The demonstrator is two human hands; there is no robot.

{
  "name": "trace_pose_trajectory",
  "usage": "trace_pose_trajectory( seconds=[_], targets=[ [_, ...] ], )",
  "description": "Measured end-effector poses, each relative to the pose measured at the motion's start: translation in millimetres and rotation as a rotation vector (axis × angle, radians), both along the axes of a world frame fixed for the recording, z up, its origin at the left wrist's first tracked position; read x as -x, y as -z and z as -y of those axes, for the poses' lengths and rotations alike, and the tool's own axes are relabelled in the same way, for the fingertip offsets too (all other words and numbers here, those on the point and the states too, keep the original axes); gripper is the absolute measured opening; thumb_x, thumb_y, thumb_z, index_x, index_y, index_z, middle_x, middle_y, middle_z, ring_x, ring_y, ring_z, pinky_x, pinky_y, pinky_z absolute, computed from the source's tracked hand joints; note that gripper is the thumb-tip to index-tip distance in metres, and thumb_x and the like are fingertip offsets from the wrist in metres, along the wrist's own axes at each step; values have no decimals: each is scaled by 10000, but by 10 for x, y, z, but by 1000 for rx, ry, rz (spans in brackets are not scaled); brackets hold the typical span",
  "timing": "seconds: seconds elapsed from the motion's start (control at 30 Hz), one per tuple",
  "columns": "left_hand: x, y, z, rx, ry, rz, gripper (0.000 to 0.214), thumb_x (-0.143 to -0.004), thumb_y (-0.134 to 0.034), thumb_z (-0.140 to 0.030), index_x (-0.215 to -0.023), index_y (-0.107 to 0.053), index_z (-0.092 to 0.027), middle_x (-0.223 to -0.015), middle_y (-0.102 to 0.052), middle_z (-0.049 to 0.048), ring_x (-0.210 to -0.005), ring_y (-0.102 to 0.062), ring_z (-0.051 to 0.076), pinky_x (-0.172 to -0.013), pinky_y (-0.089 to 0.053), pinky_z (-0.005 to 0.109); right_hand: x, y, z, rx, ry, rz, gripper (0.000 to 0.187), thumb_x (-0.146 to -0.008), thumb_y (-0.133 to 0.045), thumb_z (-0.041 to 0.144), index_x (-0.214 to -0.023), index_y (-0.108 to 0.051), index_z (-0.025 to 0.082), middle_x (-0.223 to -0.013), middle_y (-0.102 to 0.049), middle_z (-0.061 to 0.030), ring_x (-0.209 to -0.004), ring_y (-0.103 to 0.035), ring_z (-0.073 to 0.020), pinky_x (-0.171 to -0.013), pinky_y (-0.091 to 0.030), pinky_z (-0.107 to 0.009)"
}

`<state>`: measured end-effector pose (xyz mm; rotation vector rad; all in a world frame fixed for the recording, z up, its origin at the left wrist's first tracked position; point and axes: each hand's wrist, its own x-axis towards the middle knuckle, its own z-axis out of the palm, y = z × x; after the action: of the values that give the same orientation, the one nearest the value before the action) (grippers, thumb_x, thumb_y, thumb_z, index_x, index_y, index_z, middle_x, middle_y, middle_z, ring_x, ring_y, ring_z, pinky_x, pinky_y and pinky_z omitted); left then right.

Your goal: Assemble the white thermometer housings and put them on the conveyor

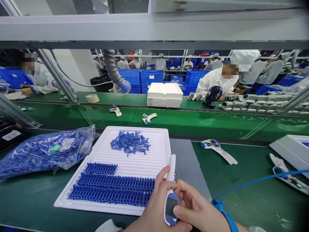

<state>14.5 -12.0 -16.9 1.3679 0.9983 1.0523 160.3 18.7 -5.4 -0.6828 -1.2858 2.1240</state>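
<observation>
Both my hands hold a white and blue thermometer housing [171,190] near the bottom edge of the view. My left hand [156,206] wraps its body from the left. My right hand [200,209] pinches its blue display end, thumb on the lower edge. A blue strap [225,214] circles my right wrist. Just beyond lies a white ribbed tray [159,138] with rows of small blue plastic parts [113,190] and a loose heap of blue parts [129,142].
A clear bag of blue parts [43,151] lies at the left. Half-built thermometer housings [218,149] rest on the green belt [193,122]. A white foam box [164,95] and a small fan [212,95] stand beyond. Other workers in white coats sit across the line.
</observation>
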Motion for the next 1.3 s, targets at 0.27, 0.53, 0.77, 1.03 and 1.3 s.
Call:
trace_pose_trajectory(
  seconds=[0.27, 0.53, 0.77, 1.03, 1.3],
  targets=[
    [23, 152, -15, -139, 4, -85, 804, -595, -691, -222, -1314, -334, -260, -1493, -53, 128, -1328, -245, 380, -1033, -270, 511, -52, 50, -17, -82, -8, 35, 359, -785, -672, 415, -815, -412, 169, -730, -430, 28, -631, -376, -78, -595, -315, -217],
    [-148, 125, -24, 8, -16, 271, 810, -667, -670, -288, -1338, -219, -252, -1372, -302, 162, -1273, -359, 338, -1038, -298, 467, 19, -27, 1, -72, 71, 90, 455, -685, -732, 486, -750, -411, 171, -682, -474, 27, -590, -421, -74, -562, -345, -205],
    [-12, -5, -55, 356, 114, 617, 723, -555, -785, -396, -1166, -439, -222, -1028, -566, 66, -897, -587, 213, -736, -460, 287, -316, -271, -111, -1050, 414, 546, 85, -873, -529, 219, -910, -597, 184, -726, -557, -39, -619, -511, -125, -532, -387, -229],
    [57, -93, -19, 638, 226, 880, 612, -545, -776, -277, -1085, -506, -179, -984, -656, 89, -898, -637, 224, -698, -462, 264, -485, -352, -98, -1232, 299, 564, 163, -865, -513, 120, -984, -578, 212, -819, -631, -48, -737, -575, -159, -640, -446, -270],
    [59, -58, -29, 654, 295, 911, 567, -578, -772, -286, -1080, -528, -180, -963, -680, 89, -846, -661, 214, -624, -510, 261, -503, -329, -49, -1244, 307, 675, 101, -873, -498, 147, -849, -587, 189, -718, -543, -37, -682, -483, -154, -593, -376, -286]
  ],
)
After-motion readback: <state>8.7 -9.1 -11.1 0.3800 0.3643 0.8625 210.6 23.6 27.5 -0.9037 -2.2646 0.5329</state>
